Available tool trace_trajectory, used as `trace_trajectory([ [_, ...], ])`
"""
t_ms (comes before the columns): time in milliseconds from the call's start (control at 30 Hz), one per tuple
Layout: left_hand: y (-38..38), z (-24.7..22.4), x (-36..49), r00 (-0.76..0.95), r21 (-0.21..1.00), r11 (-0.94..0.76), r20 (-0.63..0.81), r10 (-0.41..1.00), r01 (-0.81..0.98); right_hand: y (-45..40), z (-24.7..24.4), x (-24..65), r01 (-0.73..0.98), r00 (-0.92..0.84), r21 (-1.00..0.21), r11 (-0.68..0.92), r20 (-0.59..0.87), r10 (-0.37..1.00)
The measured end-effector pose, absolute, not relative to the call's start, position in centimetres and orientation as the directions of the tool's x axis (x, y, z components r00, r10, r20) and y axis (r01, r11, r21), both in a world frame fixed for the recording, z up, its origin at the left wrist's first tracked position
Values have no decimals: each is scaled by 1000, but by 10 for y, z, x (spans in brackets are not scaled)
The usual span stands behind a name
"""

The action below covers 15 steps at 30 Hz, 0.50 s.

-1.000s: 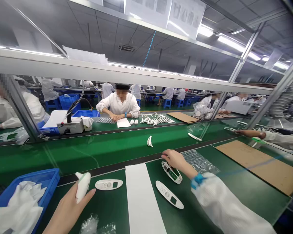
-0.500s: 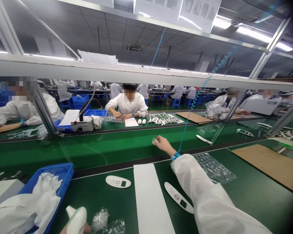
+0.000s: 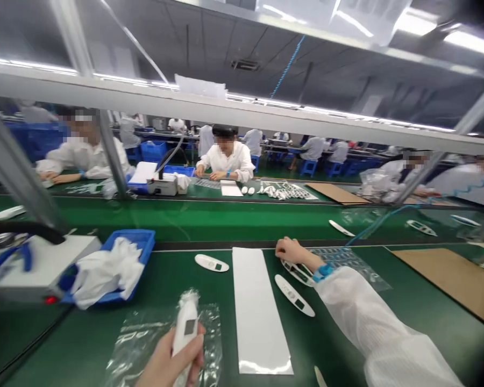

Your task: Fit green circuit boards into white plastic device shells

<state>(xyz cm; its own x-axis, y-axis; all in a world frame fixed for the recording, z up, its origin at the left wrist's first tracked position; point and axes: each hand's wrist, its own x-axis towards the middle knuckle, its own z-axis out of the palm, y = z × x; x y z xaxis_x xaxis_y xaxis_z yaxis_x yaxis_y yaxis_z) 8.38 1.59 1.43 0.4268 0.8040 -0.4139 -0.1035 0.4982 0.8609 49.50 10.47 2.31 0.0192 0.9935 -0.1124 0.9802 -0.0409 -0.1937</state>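
Observation:
My left hand (image 3: pixel 173 357) is wrapped round a white handheld device (image 3: pixel 185 325) with a dark window, above a clear plastic bag (image 3: pixel 133 341). At the far side of the bench, my right hand (image 3: pixel 292 251) has its fingers bent together at the end of a white shell (image 3: pixel 297 273); whatever they pinch is too small to make out. Just below lies an oval white cover (image 3: pixel 294 295) with a square opening. Another white cover (image 3: pixel 212 263) rests left of a long white sheet (image 3: pixel 258 312).
A blue tray (image 3: pixel 145 247) with white cloths and a white box (image 3: pixel 76 250) stand at the left. Clear blister packaging (image 3: pixel 342 260) and brown cardboard (image 3: pixel 447 279) lie at the right. Across the green belt (image 3: pixel 210 217), a person (image 3: pixel 228 158) works.
My right hand has come back from over the belt to the near bench. The device in my left hand is now upright and in fuller view. The camera view has shifted.

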Motion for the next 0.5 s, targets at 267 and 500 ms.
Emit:
trace_trajectory([
  [267, -18, -1, 77, 520, 626, 624, -375, 767, -468, 40, 23, 387, 933, -178, -294, 207, 125, 976],
  [500, -40, -15, 42, 390, 597, 560, -401, 829, -575, -16, -10, 299, 685, -234, -664, 300, 190, 954],
])
